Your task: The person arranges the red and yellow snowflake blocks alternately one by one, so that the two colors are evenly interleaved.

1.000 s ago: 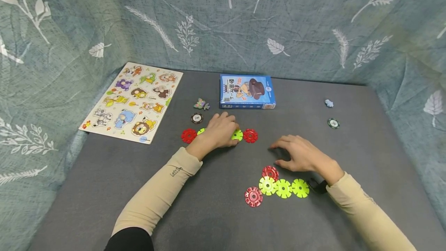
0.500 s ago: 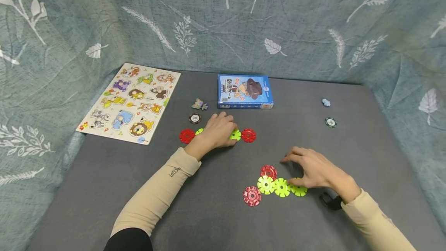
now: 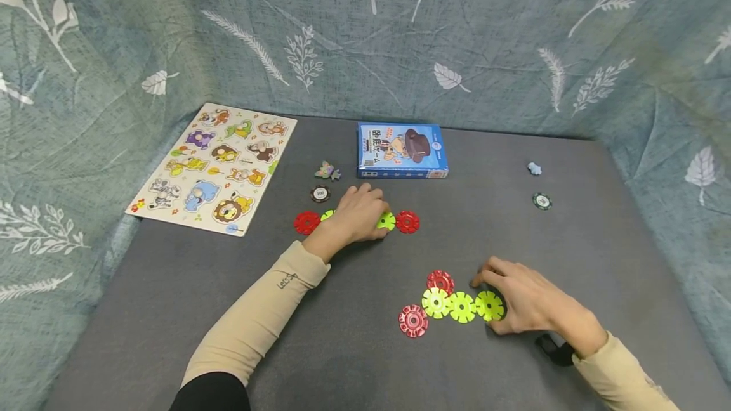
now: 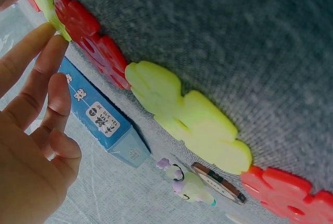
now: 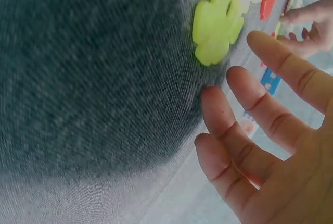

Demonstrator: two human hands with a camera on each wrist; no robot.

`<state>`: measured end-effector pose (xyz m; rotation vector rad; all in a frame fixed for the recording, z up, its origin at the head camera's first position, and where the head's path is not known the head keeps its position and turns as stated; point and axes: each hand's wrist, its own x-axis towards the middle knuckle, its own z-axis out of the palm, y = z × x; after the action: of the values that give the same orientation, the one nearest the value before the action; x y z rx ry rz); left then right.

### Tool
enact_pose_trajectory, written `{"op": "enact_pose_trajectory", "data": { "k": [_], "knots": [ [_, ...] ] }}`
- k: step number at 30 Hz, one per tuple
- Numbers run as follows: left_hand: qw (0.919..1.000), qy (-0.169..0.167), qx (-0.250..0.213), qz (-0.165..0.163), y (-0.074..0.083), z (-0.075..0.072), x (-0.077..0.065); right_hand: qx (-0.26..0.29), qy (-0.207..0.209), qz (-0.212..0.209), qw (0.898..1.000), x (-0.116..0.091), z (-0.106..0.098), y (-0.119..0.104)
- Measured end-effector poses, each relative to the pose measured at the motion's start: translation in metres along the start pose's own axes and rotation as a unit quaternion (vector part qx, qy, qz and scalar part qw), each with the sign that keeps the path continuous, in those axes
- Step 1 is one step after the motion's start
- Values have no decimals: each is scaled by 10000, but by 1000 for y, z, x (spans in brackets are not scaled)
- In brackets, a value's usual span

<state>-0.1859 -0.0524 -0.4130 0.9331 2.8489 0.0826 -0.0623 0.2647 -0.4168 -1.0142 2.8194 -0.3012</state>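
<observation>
The end lime flower disc (image 3: 489, 306) of the near chain lies in front of the blue game box (image 3: 402, 151) and to its right. The right hand (image 3: 531, 297) spans it, fingers loosely spread, not gripping. Just before the box, the left hand (image 3: 360, 213) pinches another lime disc (image 3: 386, 221). Lining up discs seems in hand; the next move likely calls for closing thumb and fingers on the chain's end.

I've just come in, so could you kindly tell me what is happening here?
A person is handling flower-shaped discs on a dark table. The left hand has its thumb and fingers at a yellow-green disc in the far row of red and yellow-green ones. The right hand is spread around the rightmost yellow-green disc of the near group, whose two red discs lie out of line.
</observation>
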Motion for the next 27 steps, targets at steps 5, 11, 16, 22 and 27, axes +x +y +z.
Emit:
{"op": "enact_pose_trajectory", "data": {
  "k": [5,11,16,22,27],
  "knots": [
    [10000,33,4,64,0,1,0,-58,-69,-69,9999,-2,2,-4],
    [10000,30,26,33,0,1,-1,68,-165,-46,9998,-3,4,-8],
    [10000,5,-12,26,0,0,0,120,-118,-35,9999,-2,5,-9],
    [10000,9,-15,27,0,-2,-1,130,-115,17,9998,-1,7,-8],
    [10000,-36,-24,13,0,-2,0,135,-37,-15,9999,-1,8,-8]
  ]
}}
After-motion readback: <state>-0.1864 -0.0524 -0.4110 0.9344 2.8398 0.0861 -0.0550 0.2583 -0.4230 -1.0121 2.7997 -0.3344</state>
